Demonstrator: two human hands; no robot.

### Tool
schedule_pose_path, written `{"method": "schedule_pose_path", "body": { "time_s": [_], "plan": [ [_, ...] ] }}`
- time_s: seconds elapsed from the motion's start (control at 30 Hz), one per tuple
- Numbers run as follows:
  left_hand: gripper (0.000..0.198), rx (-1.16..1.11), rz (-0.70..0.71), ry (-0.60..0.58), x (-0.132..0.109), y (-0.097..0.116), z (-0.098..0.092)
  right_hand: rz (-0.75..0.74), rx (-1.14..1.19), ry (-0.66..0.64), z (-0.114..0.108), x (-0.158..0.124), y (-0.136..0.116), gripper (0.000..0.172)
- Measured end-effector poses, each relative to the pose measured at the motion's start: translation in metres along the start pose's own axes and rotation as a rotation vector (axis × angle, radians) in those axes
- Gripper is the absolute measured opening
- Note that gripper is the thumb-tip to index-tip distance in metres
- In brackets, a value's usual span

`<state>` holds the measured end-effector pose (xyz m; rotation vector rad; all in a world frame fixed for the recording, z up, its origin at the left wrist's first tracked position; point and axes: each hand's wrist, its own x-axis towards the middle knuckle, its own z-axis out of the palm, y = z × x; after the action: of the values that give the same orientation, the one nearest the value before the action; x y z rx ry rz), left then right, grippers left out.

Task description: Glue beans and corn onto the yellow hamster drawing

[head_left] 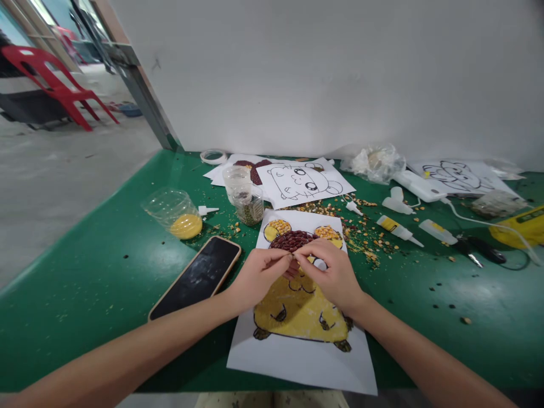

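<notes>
Clear plastic first: a see-through tub [172, 211] stands left of the action, fine yellow grains [186, 226] pooled at its bottom. Near it, a ribbed clear plastic jar [250, 208] carries a layer of greenish beans, and a second transparent container [236, 180] overlaps it just behind, contents hard to make out.

And at centre, the white paper sheet [293, 361] lies on the green table [102, 272], right under both hands! Its black-outlined cartoon animal [301, 317] wears a yellow-grained body, dark red beans [293, 240] on its head and golden corn kernels [328, 232] in its ears.

The left hand [260, 275] and right hand [334, 271] meet tip to tip over the animal's face, thumbs and fingers drawn together (whether either grasps a seed, I cannot tell; it's too small).

Beside the sheet's left edge, a black-screened phone in a tan case [195, 279]. Off to the right, a white glue-type bottle with a yellow label [393, 226] lies on its side, near scattered grains; behind sits a crumpled clear plastic bag [376, 164].
</notes>
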<state>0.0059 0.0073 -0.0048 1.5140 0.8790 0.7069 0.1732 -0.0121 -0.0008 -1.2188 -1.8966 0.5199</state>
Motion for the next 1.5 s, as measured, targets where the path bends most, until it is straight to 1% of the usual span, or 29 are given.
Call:
{"method": "schedule_pose_path", "body": {
  "time_s": [0.23,0.5,0.7,0.9,1.13,1.33,1.5],
  "plan": [
    [0.029,0.009,0.006,-0.004,-0.0013,0.0024,0.0009,-0.003,-0.022,0.005,0.0016,-0.0012,0.0018,0.014],
    [0.028,-0.020,0.012,0.003,-0.0008,0.0055,0.0002,-0.006,0.028,-0.003,-0.0004,-0.0021,0.0027,0.015],
    [0.030,-0.010,0.024,0.001,-0.0010,0.0031,0.0006,-0.004,0.025,0.011,-0.0001,-0.0014,0.0012,0.015],
    [0.030,0.013,0.030,0.003,0.0003,0.0020,0.0009,-0.009,0.007,0.032,0.0014,-0.0014,0.0014,0.013],
    [0.031,0.097,0.051,-0.003,-0.0018,0.0047,0.0007,0.001,-0.023,0.020,0.0027,-0.0016,0.0030,0.013],
    [0.030,0.044,0.054,0.001,0.0000,0.0035,0.0002,-0.013,0.014,0.033,0.0009,-0.0023,0.0039,0.014],
    [0.028,-0.031,0.028,0.008,0.0007,0.0043,0.0013,-0.039,0.017,0.034,0.0001,-0.0019,0.0037,0.014]
  ]
}}
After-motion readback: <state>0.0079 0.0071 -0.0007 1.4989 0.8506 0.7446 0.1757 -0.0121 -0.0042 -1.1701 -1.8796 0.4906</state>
